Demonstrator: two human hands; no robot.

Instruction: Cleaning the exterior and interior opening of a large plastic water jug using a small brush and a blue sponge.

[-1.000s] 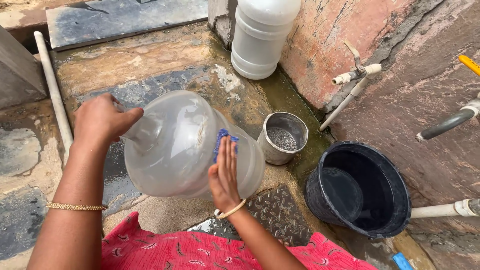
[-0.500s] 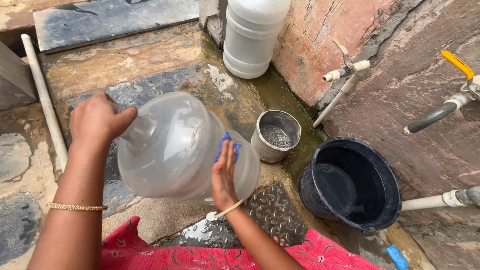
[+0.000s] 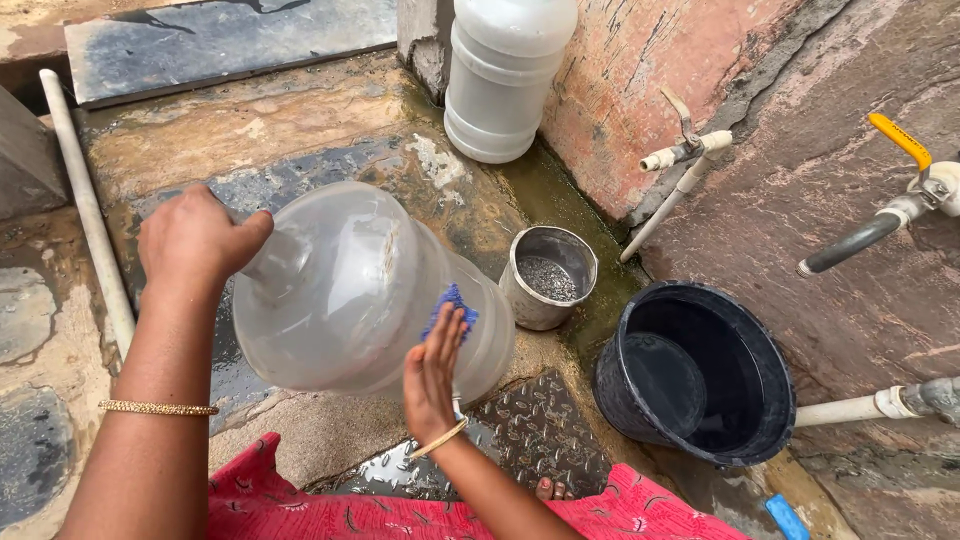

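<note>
A large clear plastic water jug (image 3: 350, 290) lies tilted on its side over the wet stone floor. My left hand (image 3: 195, 240) grips its neck at the left end. My right hand (image 3: 432, 370) presses a blue scrub pad (image 3: 450, 307) flat against the jug's side near its base. A gold bangle shows on each wrist.
A small steel pot (image 3: 548, 275) stands just right of the jug. A black bucket (image 3: 700, 370) sits further right. A white plastic can (image 3: 505, 75) stands against the wall. Taps (image 3: 685, 150) and pipes jut from the red wall. A white pipe (image 3: 90, 210) lies left.
My right hand with the blue pad has slid along the jug's side, and the jug has turned slightly. The view has shifted a little to the right.
</note>
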